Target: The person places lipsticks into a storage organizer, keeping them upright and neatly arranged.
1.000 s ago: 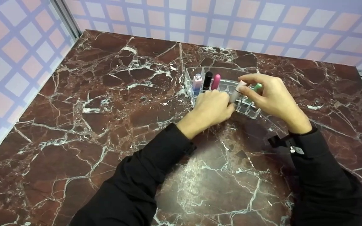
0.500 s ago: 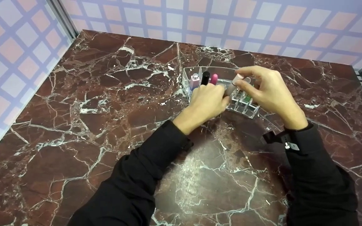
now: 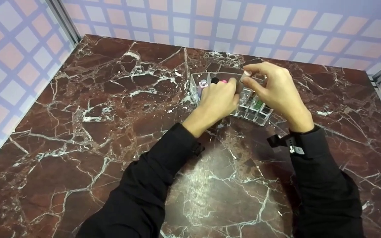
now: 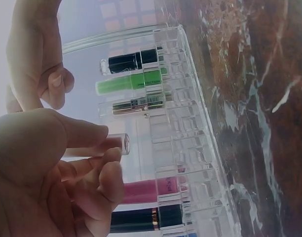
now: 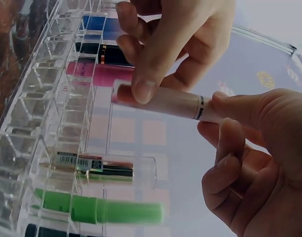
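Observation:
A pale pinkish lip gloss tube (image 5: pixel 176 104) with a white cap is held tilted between both hands, over a clear acrylic organizer (image 3: pixel 258 119). My left hand (image 3: pixel 217 102) pinches its clear-ended base between thumb and fingers. At the other end, the thumb and fingers of my right hand (image 3: pixel 278 91) grip the cap. The right wrist view shows a dark band where cap and body meet. Under the tube, the organizer holds a pink tube (image 5: pixel 100 74), a black tube (image 5: pixel 116 55), a gold lipstick (image 5: pixel 109 171) and a green tube (image 5: pixel 122 211).
A lilac-capped tube (image 3: pixel 203 84) stands at the organizer's left end, and a black bottle (image 4: pixel 125 62) at its other end. The organizer rests on a dark red marbled tabletop (image 3: pixel 137 145). Checkered panels (image 3: pixel 177 19) close off the back and left.
Both hands have lifted the lip gloss tube, moving it up and slightly left over the organizer. The left hand now hides more of the black and pink tubes.

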`<state>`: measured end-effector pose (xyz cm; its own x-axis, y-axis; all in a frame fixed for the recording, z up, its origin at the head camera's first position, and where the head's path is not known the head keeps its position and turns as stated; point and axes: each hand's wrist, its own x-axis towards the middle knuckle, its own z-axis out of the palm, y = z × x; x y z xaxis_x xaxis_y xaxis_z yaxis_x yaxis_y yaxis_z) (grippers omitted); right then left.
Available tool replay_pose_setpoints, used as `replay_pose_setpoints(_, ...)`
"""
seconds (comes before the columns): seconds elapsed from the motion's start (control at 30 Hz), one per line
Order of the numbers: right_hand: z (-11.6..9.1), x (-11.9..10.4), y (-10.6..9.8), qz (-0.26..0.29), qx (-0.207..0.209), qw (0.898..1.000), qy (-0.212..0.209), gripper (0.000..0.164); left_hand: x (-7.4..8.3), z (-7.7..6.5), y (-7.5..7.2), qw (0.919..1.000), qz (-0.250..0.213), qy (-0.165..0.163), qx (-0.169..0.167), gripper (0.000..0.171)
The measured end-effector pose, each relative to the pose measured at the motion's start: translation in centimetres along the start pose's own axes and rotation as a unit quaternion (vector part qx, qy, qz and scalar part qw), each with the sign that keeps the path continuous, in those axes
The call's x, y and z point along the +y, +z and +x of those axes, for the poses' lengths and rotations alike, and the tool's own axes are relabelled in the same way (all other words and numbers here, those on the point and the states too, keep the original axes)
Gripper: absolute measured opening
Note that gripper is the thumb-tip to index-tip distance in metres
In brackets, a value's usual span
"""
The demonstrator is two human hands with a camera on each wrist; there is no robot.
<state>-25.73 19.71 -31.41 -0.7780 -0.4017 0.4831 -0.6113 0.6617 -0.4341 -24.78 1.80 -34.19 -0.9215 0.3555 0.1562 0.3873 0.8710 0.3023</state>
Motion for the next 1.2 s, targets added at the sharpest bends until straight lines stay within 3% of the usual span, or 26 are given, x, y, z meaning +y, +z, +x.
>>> replay_pose_setpoints(0.67,0.8,1.6,1.6,0.018,-0.005,1.0,0.022,0.033,-0.9,1.2,1.5,0.9998,0.016,-0.004,0.013,0.023)
replay_pose_setpoints(1.2,0.6,1.7,2.4,-0.035,-0.009,0.999,-0.005,0.032,-1.2,1.2,2.1,0.9984,0.047,-0.002,0.03,0.021)
